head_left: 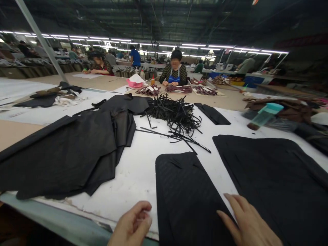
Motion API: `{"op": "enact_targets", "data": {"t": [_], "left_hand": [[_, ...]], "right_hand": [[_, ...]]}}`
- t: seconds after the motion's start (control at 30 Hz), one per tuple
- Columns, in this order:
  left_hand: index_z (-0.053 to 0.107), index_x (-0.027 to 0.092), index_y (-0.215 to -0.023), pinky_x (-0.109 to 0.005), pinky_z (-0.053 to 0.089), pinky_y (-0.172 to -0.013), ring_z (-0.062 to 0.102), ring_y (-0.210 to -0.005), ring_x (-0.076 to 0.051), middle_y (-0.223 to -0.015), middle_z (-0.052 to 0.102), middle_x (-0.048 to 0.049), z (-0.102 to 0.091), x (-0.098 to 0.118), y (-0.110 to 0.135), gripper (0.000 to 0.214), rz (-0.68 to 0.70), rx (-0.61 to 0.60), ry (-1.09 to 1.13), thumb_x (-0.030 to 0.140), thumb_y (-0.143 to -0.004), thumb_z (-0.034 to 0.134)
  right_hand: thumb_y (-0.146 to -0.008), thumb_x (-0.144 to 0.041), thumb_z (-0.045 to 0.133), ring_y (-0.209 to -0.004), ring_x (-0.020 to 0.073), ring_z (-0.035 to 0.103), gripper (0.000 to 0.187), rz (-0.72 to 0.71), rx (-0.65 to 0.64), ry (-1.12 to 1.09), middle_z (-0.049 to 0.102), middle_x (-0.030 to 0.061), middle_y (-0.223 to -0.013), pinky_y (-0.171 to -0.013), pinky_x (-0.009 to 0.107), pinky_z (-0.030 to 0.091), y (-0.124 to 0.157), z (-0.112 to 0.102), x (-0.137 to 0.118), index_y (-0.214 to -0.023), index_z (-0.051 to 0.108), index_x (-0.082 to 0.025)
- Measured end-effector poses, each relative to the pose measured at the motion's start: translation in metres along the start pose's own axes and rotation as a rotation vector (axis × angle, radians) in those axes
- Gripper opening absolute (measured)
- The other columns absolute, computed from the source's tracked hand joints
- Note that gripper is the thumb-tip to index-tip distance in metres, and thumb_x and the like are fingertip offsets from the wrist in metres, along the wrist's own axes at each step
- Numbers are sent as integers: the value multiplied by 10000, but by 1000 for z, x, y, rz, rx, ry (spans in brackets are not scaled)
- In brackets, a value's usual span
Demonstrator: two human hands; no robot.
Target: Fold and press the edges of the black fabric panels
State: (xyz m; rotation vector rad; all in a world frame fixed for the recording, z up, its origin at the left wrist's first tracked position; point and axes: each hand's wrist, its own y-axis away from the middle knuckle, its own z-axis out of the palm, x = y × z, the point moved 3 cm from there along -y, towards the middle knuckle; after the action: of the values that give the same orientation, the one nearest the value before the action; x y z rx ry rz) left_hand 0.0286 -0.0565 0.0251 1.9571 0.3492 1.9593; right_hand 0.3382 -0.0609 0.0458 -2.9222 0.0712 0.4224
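Note:
A black fabric panel (183, 191) with rounded far corners lies on the white table surface in front of me. Off its left edge, my left hand (134, 222) hovers with loosely curled fingers, a gap between thumb and forefinger, and nothing visible in it. My right hand (247, 222) is at the panel's right edge, fingers and thumb spread; whether it touches the fabric I cannot tell. To the right lies a larger stack of black panels (271, 171). Overlapping black pieces (64, 153) spread out on the left.
Beyond the panel is a tangled heap of thin black strips (174, 112). A small folded black piece (212, 113) and a teal-lidded bottle (265, 116) are farther right. Across the table a person (175, 71) sits behind maroon bundles (178, 89), near an orange bottle (153, 80).

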Motion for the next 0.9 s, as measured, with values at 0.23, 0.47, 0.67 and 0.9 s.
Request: {"op": "enact_targets", "data": {"t": [0.23, 0.47, 0.67, 0.9], "left_hand": [[532, 164, -1142, -415, 403, -954, 518, -1128, -319, -1207, 554, -176, 17, 1, -38, 685, 4, 73, 262, 528, -587, 703], [536, 154, -1104, -405, 381, -991, 483, -1177, -324, -1205, 567, -174, 12, -8, -48, 645, 19, 48, 235, 484, -582, 721], [445, 114, -1175, -421, 380, -988, 546, -1100, -322, -1187, 556, -217, 11, -3, -62, 775, 28, 109, 281, 480, -562, 747], [394, 90, -1237, -408, 424, -915, 557, -1066, -318, -1157, 572, -225, 32, 25, -61, 835, 31, -39, 312, 542, -613, 717]], "right_hand": [[-781, -279, 602, -847, 253, 589, 237, -278, -40, 67, 637, 89, -990, -661, 328, 462, -14, 58, -131, -1003, 587, -198], [-776, 7, 415, -714, 199, 571, 262, -269, -6, 137, 612, 65, -800, -568, 263, 412, -18, 82, -136, -813, 570, -201], [-804, -75, 361, -709, 158, 542, 198, -127, -243, -303, 570, 21, -766, -629, 236, 404, -33, 55, -121, -760, 502, -207], [-847, -285, 411, -757, 153, 520, 144, -15, -486, -790, 587, 11, -880, -685, 236, 403, -39, 23, -108, -742, 465, -204]]}}
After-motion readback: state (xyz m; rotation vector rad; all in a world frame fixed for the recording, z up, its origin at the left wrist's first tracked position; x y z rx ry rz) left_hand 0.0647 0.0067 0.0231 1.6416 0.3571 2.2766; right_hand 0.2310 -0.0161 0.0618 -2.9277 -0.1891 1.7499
